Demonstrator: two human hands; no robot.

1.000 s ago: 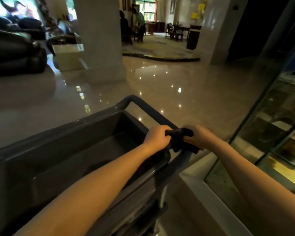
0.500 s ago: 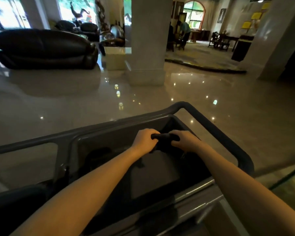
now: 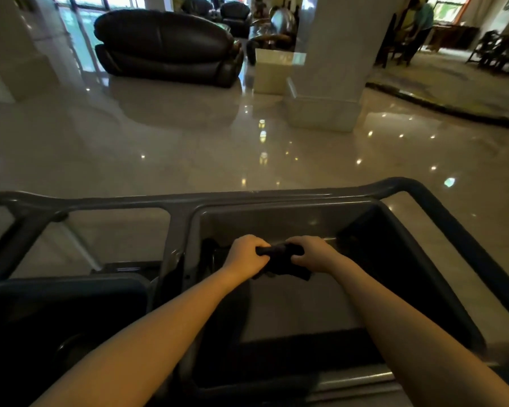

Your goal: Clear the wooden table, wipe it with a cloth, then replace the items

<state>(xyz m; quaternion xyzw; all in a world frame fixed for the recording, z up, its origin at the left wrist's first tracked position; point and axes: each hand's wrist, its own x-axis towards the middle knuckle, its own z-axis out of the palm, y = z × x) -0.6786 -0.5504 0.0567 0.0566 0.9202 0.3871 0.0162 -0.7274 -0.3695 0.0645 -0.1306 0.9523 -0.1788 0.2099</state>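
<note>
A dark cloth (image 3: 279,258) is twisted tight between my two hands above the grey tub (image 3: 276,221) of a service cart. My left hand (image 3: 246,254) is closed on its left end and my right hand (image 3: 313,254) is closed on its right end. Loose folds of the cloth hang down under my right hand. The wooden table is not in view.
The cart's dark handle bar (image 3: 441,212) curves around the tub on the right. A dark bin (image 3: 59,312) sits in the cart at the left. Beyond lie glossy floor, a black leather sofa (image 3: 165,45), a white pillar (image 3: 332,63) and people (image 3: 415,22) at far right.
My view has swung left, off the glass case and onto the cart tub and sofa. Both hands stayed closed on the cloth and now hang over the tub's middle.
</note>
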